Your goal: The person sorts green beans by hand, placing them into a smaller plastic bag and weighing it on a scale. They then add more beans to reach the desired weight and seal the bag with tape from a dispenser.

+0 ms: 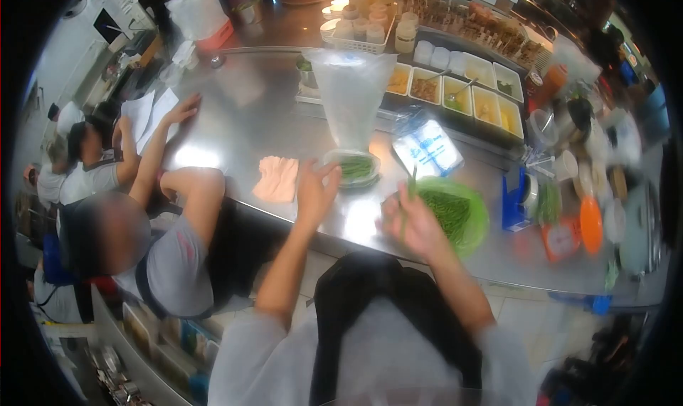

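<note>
My right hand (414, 222) is closed around a thin green stalk (412, 182) that points upward from the fingers. It is held beside a bright green bowl (478, 239) full of long thin green stalks (449, 210), which look like green beans. My left hand (317, 187) has its fingers apart, with the fingertips right at the left rim of a clear plastic container (366, 184). Green pieces (354, 167) lie inside that container. Left of my left hand, a folded pinkish cloth (276, 179) rests on the steel counter.
Behind the container stands a tall translucent plastic bag (351, 96). A blue-and-white packet (425, 146) lies near the ingredient tubs (455, 94). To the right are a blue holder (514, 199) and an orange scale (560, 241). A co-worker (171, 264) leans on the counter (235, 114) at left.
</note>
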`<state>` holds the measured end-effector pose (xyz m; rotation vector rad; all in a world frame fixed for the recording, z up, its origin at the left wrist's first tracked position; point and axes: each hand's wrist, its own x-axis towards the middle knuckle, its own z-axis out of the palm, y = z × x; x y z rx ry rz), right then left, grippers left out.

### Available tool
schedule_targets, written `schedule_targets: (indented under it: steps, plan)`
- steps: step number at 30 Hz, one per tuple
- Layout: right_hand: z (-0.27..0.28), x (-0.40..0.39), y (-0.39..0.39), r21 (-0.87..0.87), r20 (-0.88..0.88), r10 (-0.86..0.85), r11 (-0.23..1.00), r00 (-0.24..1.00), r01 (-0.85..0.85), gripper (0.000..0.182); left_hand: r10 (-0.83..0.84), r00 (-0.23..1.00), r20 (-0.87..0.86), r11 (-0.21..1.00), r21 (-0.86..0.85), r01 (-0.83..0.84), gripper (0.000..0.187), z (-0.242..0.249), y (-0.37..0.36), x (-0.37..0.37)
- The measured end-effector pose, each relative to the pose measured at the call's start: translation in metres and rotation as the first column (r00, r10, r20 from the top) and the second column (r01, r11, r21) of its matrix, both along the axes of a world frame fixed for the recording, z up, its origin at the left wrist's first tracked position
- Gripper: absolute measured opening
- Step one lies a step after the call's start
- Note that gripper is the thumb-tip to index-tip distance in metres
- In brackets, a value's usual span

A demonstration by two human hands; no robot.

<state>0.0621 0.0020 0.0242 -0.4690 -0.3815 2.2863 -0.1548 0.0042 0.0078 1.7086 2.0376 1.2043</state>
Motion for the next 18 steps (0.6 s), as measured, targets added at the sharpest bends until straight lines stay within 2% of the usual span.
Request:
schedule_targets:
  steps: [1, 2, 3, 4, 5, 6, 7, 8, 9, 11, 12, 13, 14, 15, 16, 17, 18]
  plan:
    - [0.000, -0.021, 0.022, 0.147, 0.000, -0.095, 0.985, 0.996, 0.094, 0.014, -0.093, 0.989, 0.112, 0.986, -0.128, 0.107, 0.031, -0.014, 0.007, -0.009]
    - [0.000, -0.044, 0.041, 0.291, -0.017, -0.189, 0.939, 0.982, 0.185, 0.017, -0.088, 0.990, 0.112, 0.987, -0.125, 0.102, 0.031, -0.019, 0.010, -0.011]
    - [0.005, -0.065, 0.051, 0.509, 0.303, -0.328, 0.849, 0.894, 0.139, 0.015, -0.152, 0.970, 0.188, 0.975, -0.134, 0.179, 0.034, -0.022, 0.013, -0.013]
    - [0.010, -0.080, 0.059, 0.676, 0.536, -0.500, 0.737, 0.681, 0.010, 0.013, -0.215, 0.942, 0.260, 0.957, -0.136, 0.256, 0.038, -0.020, 0.014, -0.014]
    - [0.005, -0.085, 0.068, 0.679, 0.531, -0.502, 0.734, 0.683, 0.012, 0.013, -0.216, 0.943, 0.255, 0.958, -0.133, 0.255, 0.038, -0.018, 0.015, -0.014]
    - [-0.008, -0.091, 0.077, 0.855, 0.492, -0.578, 0.463, 0.651, -0.235, 0.014, -0.193, 0.850, 0.490, 0.953, -0.113, 0.281, 0.040, -0.015, 0.016, -0.013]
    - [-0.016, -0.097, 0.082, 0.878, 0.427, -0.639, 0.125, 0.640, -0.462, 0.016, -0.159, 0.701, 0.695, 0.950, -0.086, 0.301, 0.042, -0.011, 0.016, -0.012]
    - [-0.023, -0.096, 0.088, 0.785, 0.543, -0.574, 0.089, 0.613, -0.613, 0.023, -0.158, 0.701, 0.696, 0.951, -0.084, 0.298, 0.042, -0.007, 0.015, -0.014]
    - [-0.022, -0.093, 0.088, 0.784, 0.544, -0.572, 0.087, 0.614, -0.614, 0.023, -0.132, 0.686, 0.715, 0.955, -0.093, 0.280, 0.042, 0.000, 0.012, -0.015]
    - [-0.020, -0.084, 0.087, 0.546, 0.716, -0.562, 0.078, 0.415, -0.834, 0.027, -0.106, 0.669, 0.736, 0.958, -0.104, 0.266, 0.043, -0.003, 0.013, -0.017]
    - [-0.017, -0.085, 0.088, 0.542, 0.720, -0.560, 0.085, 0.410, -0.836, 0.027, -0.139, 0.728, 0.672, 0.954, -0.106, 0.280, 0.043, -0.007, 0.015, -0.017]
    - [-0.013, -0.091, 0.091, 0.360, 0.753, -0.614, 0.085, 0.235, -0.929, 0.026, -0.175, 0.781, 0.599, 0.948, -0.112, 0.298, 0.044, -0.010, 0.017, -0.017]
    - [-0.011, -0.097, 0.092, 0.164, 0.747, -0.662, 0.101, 0.057, -0.981, 0.026, -0.180, 0.781, 0.598, 0.944, -0.118, 0.308, 0.044, -0.013, 0.017, -0.015]
    - [-0.013, -0.102, 0.093, 0.168, 0.748, -0.661, 0.111, 0.053, -0.979, 0.026, -0.215, 0.917, 0.336, 0.953, -0.131, 0.271, 0.042, -0.004, 0.016, -0.009]
    - [-0.018, -0.109, 0.094, 0.107, 0.763, -0.645, 0.186, -0.040, -0.977, 0.023, -0.229, 0.972, 0.042, 0.964, -0.128, 0.233, 0.041, 0.002, 0.017, -0.006]
    - [-0.020, -0.112, 0.096, 0.044, 0.773, -0.621, 0.258, -0.131, -0.965, 0.020, -0.237, 0.971, 0.035, 0.962, -0.130, 0.240, 0.041, 0.003, 0.018, -0.005]
    - [-0.022, -0.111, 0.098, 0.049, 0.774, -0.620, 0.264, -0.131, -0.963, 0.020, -0.226, 0.973, 0.052, 0.969, -0.093, 0.230, 0.038, 0.002, 0.019, -0.005]
